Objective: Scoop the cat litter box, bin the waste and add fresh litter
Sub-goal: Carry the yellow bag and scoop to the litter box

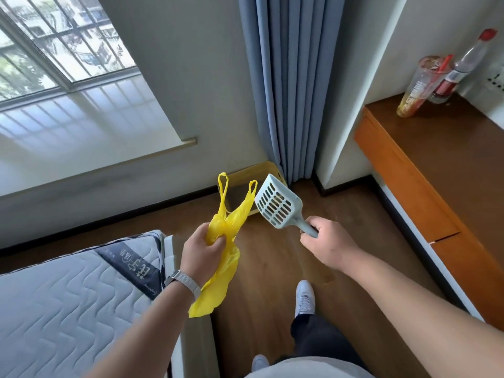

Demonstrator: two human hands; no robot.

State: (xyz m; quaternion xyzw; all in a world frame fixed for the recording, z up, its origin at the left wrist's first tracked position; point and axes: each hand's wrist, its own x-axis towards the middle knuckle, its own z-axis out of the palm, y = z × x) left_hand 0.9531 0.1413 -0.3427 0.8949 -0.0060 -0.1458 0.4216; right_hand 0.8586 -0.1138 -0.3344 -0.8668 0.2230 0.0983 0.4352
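A quilted grey mattress (pixel 68 309) lies on the left. Its dark label (pixel 133 266) has white writing, upside down and too hard to read. The left hand (pixel 200 248) squeezes a crumpled yellow plastic bag (pixel 218 282). Behind it, the yellow plastic litter box (pixel 261 167) sits on the floor by the blue curtain (pixel 289 77). The right hand (pixel 326 238) grips the handle of a pale blue slotted plastic scoop (pixel 275 205). On the brown wooden bench (pixel 436 148) stand a clear plastic cup (pixel 420 85) and a red-capped clear bottle (pixel 463 61), their labels blurred.

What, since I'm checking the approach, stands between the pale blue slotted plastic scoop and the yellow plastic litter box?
Nothing visible: only bare wooden floor lies between the pale blue slotted plastic scoop in the right hand and the yellow plastic litter box.
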